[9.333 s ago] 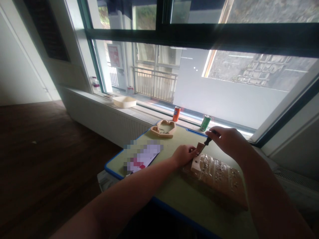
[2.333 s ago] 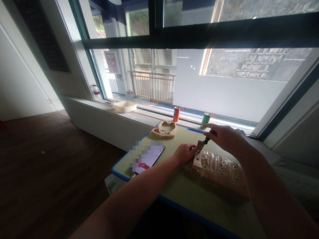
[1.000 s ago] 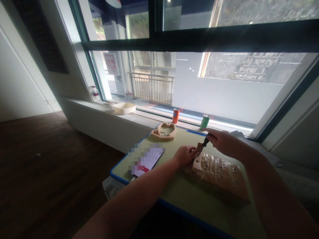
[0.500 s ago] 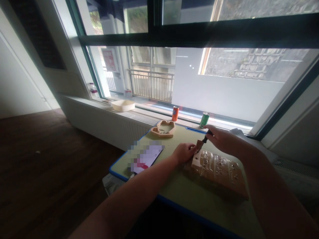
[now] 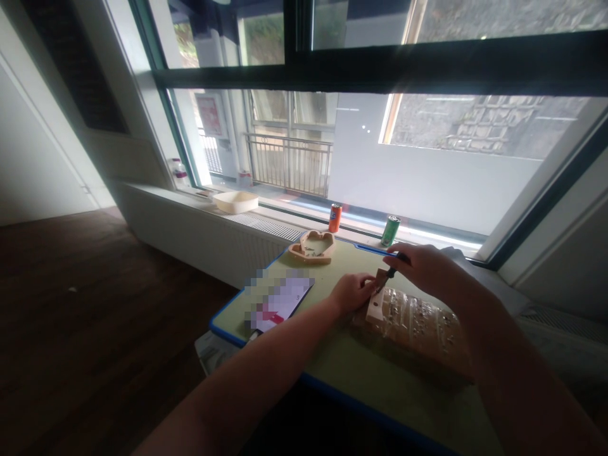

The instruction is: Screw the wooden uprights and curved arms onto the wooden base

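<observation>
Green surface (image 5: pixel 365 370) by the window holds the wooden board (image 5: pixel 418 326), and little has moved: the right hand (image 5: pixel 425 269) keeps its grip on the screwdriver (image 5: pixel 390 273) at the board's corner, left hand (image 5: pixel 350 294) closed beside it.

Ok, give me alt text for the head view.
The right hand holds a screwdriver tip-down at the end of a board; the left hand touches that end. The board lies on a green table by a window.
</observation>
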`<state>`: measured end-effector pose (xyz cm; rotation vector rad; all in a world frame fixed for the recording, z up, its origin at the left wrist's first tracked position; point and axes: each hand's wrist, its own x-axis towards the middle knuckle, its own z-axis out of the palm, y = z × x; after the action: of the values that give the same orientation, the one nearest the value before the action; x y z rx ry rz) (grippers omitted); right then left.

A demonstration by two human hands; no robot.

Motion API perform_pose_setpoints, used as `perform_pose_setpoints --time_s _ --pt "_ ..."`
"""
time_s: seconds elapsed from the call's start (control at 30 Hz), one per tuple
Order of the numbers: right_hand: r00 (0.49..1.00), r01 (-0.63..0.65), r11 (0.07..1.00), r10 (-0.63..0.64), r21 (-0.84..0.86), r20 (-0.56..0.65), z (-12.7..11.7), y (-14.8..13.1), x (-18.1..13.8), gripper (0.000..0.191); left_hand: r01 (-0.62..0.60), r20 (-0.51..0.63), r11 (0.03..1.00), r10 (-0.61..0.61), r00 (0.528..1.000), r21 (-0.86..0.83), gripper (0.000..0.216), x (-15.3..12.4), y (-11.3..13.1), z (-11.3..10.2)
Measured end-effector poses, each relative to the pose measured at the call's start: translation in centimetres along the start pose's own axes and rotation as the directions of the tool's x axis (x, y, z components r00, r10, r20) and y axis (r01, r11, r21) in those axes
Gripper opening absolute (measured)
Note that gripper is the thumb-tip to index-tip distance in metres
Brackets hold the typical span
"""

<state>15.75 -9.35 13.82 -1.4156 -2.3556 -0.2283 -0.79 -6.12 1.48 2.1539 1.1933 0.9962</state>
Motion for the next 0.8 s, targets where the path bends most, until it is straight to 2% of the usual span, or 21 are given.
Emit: perform_pose_setpoints --time_s 0.13,0.3,0.37,0.53,0.8 --pt "0.998 0.008 0.999 -0.011 0.043 0.061 -0.3 0.1 -0.1 0.033 0.006 0.013 1.000 -0.006 1.000 0.022 0.054 0.0 0.2 -0.1" --pt "0.997 -0.077 0.982 0.079 -0.175 0.006 -0.3 -0.1 0.3 0.054 0.006 0.010 1.000 -0.006 1.000 0.023 0.053 0.0 0.0 0.1" --pt "0.997 -0.071 0.978 0.071 -0.197 -0.007 0.0 -0.1 0.4 0.055 -0.002 0.003 0.999 0.002 1.000 0.034 0.052 0.0 0.0 0.1" --pt "0.998 -0.054 0.993 0.050 -0.103 -0.046 0.9 0.5 0.3 0.039 -0.012 0.004 0.999 0.012 1.000 0.031 0.050 0.0 0.0 0.0" --pt "0.997 -0.029 0.999 0.030 -0.018 0.066 -0.1 0.7 0.1 0.034 -0.010 0.015 0.999 0.009 1.000 0.032 0.046 0.0 -0.2 0.1"
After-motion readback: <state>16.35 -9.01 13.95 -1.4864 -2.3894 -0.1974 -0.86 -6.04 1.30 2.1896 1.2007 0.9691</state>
